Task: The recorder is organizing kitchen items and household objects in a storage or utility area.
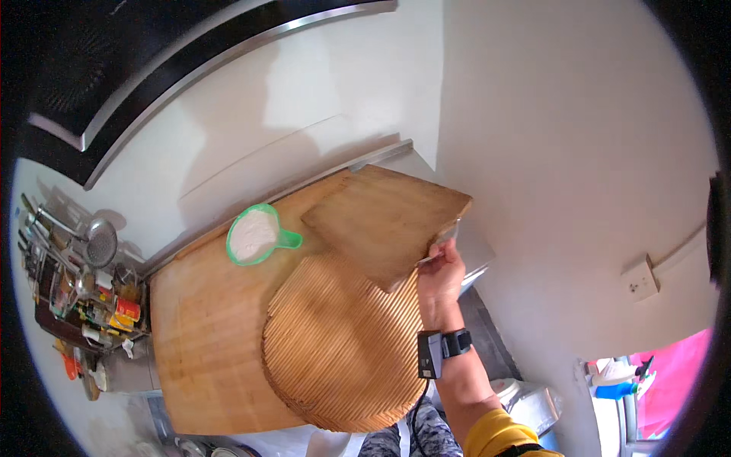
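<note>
My right hand [442, 274] grips the near right edge of a rectangular wooden board [388, 220]. Something clear, apparently plastic, shows at that edge by my fingers. The board overlaps the far side of a round ridged mat [342, 348], which looks made of stalks laid side by side. Both are over a large wooden work board [211, 343], and the mat reaches past its front edge. Left of the smaller board, a green plastic scoop [254, 235] filled with white powder sits on the work board, its handle towards the right. My left hand is out of view.
At the left stands a rack [91, 297] crowded with utensils, jars and bottles; a perforated metal skimmer [100, 243] hangs there. A range hood [188, 74] juts overhead. White walls [542, 143] bound the back and right, with a socket box [641, 280].
</note>
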Demonstrator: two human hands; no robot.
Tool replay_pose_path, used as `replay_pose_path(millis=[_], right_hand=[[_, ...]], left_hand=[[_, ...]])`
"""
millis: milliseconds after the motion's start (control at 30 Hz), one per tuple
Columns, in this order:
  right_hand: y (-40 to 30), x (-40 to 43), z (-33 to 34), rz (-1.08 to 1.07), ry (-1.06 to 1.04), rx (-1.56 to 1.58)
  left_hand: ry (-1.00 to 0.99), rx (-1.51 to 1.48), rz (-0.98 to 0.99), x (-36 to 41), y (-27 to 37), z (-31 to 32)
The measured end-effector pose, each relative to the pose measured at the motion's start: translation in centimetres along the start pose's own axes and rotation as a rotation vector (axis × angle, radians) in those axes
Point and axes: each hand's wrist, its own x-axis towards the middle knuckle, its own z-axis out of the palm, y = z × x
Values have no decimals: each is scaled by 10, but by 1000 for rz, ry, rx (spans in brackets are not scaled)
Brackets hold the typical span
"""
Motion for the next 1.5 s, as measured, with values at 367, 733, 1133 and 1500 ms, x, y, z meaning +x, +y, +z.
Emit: replay_pose_path(millis=[367,733,1133,1500], right_hand=[[29,-46,-40,308,-11,-425],[7,-50,-84,526,-196,-587],[-122,-101,-196,264,-124,-719],[-208,-139,-373,215,505,-1237]], left_hand=[[-90,259,329,90,6,-9],[-304,871,668,119,-111,20],[-183,608,846,125,-53,-11],[-50,303,657,114,12,-30]])
